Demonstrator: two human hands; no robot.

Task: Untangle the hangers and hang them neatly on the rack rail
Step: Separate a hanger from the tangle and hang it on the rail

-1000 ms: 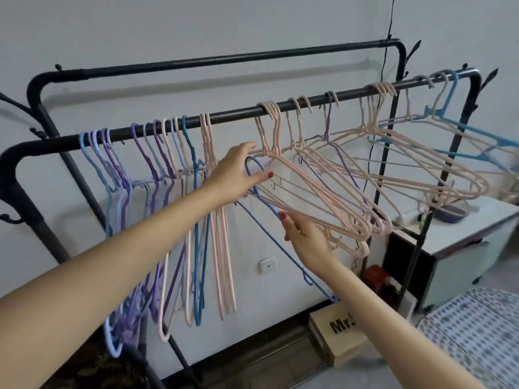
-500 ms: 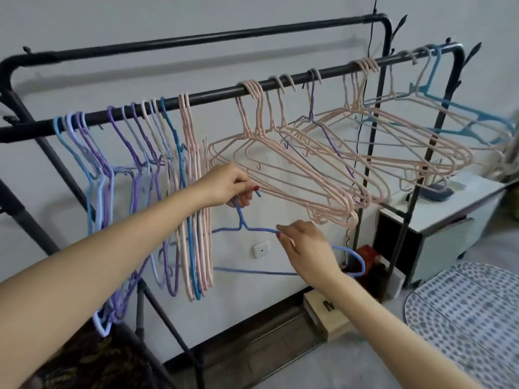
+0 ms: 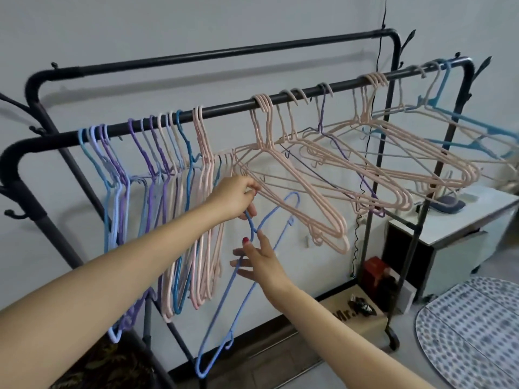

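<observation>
A black rack rail (image 3: 224, 109) runs from lower left to upper right. Blue, purple and pink hangers (image 3: 157, 175) hang in a tidy row on its left part. To the right, pink hangers (image 3: 323, 175) with a purple and a light blue one lie tangled and splayed sideways. My left hand (image 3: 234, 196) grips the hook of a loose blue hanger (image 3: 233, 299), which is off the rail and hangs tilted down to the left. Just below, my right hand (image 3: 259, 262) has its fingers spread against that hanger's neck and arm.
A second, higher black rail (image 3: 213, 53) runs behind. A white cabinet (image 3: 460, 228) stands at the right with a dark object on top. A cardboard box (image 3: 354, 313) and a red item sit on the floor; a patterned mat (image 3: 471, 332) lies at lower right.
The blue hanger has come free of the pink tangle and swung from level to hanging steeply down-left. My right hand let go of its bar and opened.
</observation>
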